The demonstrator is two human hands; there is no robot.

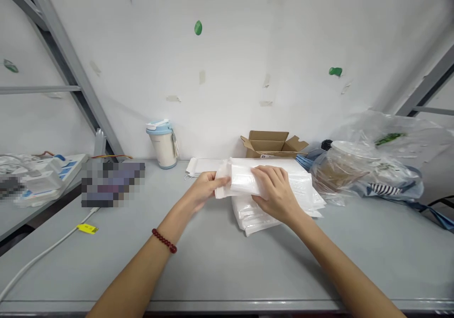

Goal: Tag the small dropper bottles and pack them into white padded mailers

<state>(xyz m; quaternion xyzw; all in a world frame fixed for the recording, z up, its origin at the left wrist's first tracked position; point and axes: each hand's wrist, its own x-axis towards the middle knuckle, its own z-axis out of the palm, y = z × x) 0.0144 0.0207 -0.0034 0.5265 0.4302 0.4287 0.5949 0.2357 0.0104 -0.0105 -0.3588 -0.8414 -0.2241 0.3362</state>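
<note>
A white plastic packet with a glossy, wrinkled surface is held between my two hands, above the desk. My left hand pinches its left end between thumb and fingers. Around its right part my right hand is closed, the fingers lying over the top and the thumb at the lower edge. Below and behind it is a pile of white plastic packets, partly covered by the right hand. Whether anything is inside the held packet I cannot tell.
Behind the pile stands an open cardboard box. A lidded cup is by the wall, near flat white items. Clear plastic bags lie on the right. A pixelated object, a cable and a power strip occupy the left.
</note>
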